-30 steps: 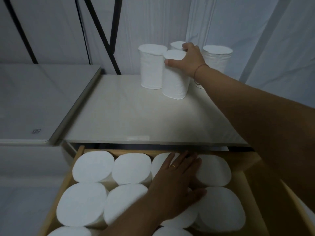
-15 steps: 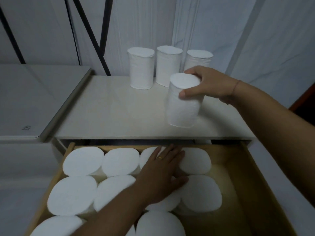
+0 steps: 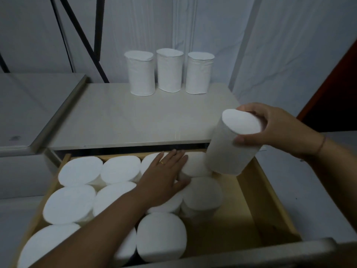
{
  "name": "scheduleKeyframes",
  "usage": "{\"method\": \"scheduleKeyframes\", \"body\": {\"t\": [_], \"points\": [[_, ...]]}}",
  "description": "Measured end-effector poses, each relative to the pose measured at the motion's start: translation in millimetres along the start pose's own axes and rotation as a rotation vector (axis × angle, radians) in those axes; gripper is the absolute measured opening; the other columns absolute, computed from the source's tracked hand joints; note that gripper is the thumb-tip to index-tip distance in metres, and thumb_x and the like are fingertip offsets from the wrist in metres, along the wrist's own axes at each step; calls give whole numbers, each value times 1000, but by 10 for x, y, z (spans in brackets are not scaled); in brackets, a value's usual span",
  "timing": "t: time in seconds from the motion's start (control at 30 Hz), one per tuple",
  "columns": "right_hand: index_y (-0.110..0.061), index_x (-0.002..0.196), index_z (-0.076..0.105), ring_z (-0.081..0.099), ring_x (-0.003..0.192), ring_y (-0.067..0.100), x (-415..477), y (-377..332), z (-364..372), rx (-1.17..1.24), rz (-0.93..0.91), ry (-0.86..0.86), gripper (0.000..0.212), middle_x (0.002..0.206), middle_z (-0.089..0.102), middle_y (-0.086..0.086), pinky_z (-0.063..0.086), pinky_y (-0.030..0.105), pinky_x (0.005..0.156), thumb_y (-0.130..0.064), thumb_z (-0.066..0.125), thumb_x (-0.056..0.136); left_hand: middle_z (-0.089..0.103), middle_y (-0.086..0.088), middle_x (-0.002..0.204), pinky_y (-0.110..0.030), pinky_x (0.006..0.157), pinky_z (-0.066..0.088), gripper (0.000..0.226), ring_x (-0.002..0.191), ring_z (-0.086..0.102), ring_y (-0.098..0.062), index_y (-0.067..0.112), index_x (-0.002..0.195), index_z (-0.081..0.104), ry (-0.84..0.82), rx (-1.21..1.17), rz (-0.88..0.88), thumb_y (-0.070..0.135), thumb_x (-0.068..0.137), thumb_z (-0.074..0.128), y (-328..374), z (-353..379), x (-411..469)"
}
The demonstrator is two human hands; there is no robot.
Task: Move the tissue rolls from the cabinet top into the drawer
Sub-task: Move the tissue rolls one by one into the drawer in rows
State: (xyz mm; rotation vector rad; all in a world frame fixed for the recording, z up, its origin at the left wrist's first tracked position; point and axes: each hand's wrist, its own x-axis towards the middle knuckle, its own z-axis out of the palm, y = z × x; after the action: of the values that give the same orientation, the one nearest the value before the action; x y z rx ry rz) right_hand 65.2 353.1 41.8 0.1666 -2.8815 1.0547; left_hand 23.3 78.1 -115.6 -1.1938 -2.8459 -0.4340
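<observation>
My right hand [image 3: 274, 130] grips a white tissue roll [image 3: 229, 149] near its top end, tilted, above the back right corner of the open wooden drawer [image 3: 270, 202]. Three more white rolls [image 3: 170, 71] stand upright in a row at the back of the pale cabinet top [image 3: 135, 120]. Several rolls [image 3: 77, 202] stand packed on end in the drawer's left and middle. My left hand [image 3: 164, 180] lies flat, fingers spread, on the tops of the middle rolls. A bare strip of drawer floor shows along the right side.
A second grey surface [image 3: 29, 105] adjoins the cabinet on the left. White sheeting and black diagonal struts [image 3: 85, 39] stand behind. The drawer's grey front panel [image 3: 270, 252] runs along the bottom edge, and a dark reddish panel sits at far right.
My right hand has carried the roll from over the cabinet top toward me and rightward, past the front edge, tilting it over the drawer. My left hand has stayed pressed on the drawer's rolls.
</observation>
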Motion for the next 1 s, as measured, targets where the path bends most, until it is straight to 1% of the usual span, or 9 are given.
{"method": "scheduleKeyframes", "body": {"t": [0.17,0.27,0.33,0.47,0.53,0.67,0.83,0.93,1.0], "points": [[-40,115,49,53,98,4,-223,229,100,32,43,21,76,110,52,-22,50,12,58,-61,74,46,10,7,158,-30,117,-5,68,144,-1,-6,26,149,15,24,-4,-7,63,92,22,22,-9,-3],[-42,111,49,53,100,8,-275,321,123,116,77,27,72,108,51,-23,52,13,58,-59,75,46,7,9,158,-28,116,-6,73,143,-3,-4,28,149,14,14,5,-5,67,88,11,33,-21,-8],[-44,110,48,53,100,9,-294,369,112,122,80,20,70,108,51,-23,52,12,57,-59,75,47,5,10,157,-27,115,-8,73,142,-6,-2,29,149,13,11,2,-8,67,87,11,29,-23,-10],[-44,112,48,52,100,8,-307,502,40,78,91,43,74,110,51,-24,51,18,67,-61,76,45,2,12,156,-25,114,-10,73,141,-8,-1,30,149,12,10,5,-13,68,86,10,18,-20,-1],[-42,114,46,51,100,7,-300,570,70,24,94,30,75,110,49,-24,49,17,67,-59,77,48,1,13,155,-24,114,-11,74,141,-8,-1,30,149,12,11,6,-13,69,86,9,16,-20,-2],[-41,116,42,50,99,7,-298,690,352,-37,70,-77,71,110,46,-23,45,15,69,-44,83,58,-1,15,154,-25,114,-11,75,141,-9,0,30,149,10,9,12,-14,71,86,6,15,-13,-8],[-33,122,41,45,109,10,-304,810,682,-78,50,-240,74,118,44,-11,47,27,89,-33,84,62,1,14,155,-25,114,-10,70,141,-9,0,30,149,10,5,-2,-15,66,88,14,-2,-2,0],[-32,125,37,41,112,8,-317,847,737,-120,30,-319,76,121,40,-12,41,21,90,-31,84,65,2,13,156,-26,115,-9,71,142,-9,-1,30,149,11,2,-2,-14,67,88,13,-9,5,6],[-32,126,36,41,113,7,-310,873,715,-145,24,-378,78,122,41,-12,42,21,91,-30,84,64,4,11,157,-27,115,-8,71,141,-8,-1,30,149,12,2,-6,-14,66,88,15,-13,6,6]]}}
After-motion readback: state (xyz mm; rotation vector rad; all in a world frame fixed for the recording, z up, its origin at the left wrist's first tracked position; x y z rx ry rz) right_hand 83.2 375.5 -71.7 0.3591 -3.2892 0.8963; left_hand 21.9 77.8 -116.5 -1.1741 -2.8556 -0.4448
